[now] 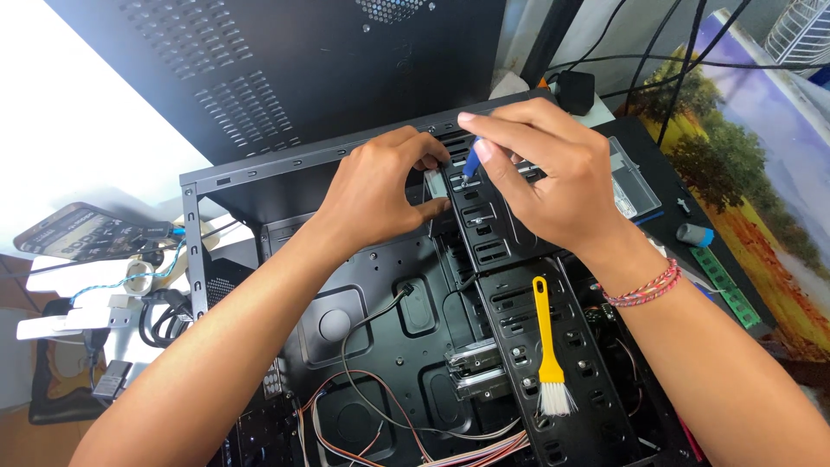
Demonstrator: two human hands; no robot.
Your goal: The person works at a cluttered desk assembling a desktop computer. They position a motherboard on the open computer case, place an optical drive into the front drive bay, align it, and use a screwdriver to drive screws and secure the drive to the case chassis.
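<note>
Inside an open black case (pixel 259 177) lying on its side, two bare hands meet at the upper drive cage (pixel 488 229). Fingers of the left hand (pixel 380 195) are closed on a small grey drive (pixel 435 183) at the cage's edge. Just beside it, the right hand (pixel 545 173) pinches a blue screwdriver (pixel 470 164), its tip down against the cage. Lower down, a yellow brush (pixel 549 350) rests on the cage, near loose cables (pixel 380 415).
</note>
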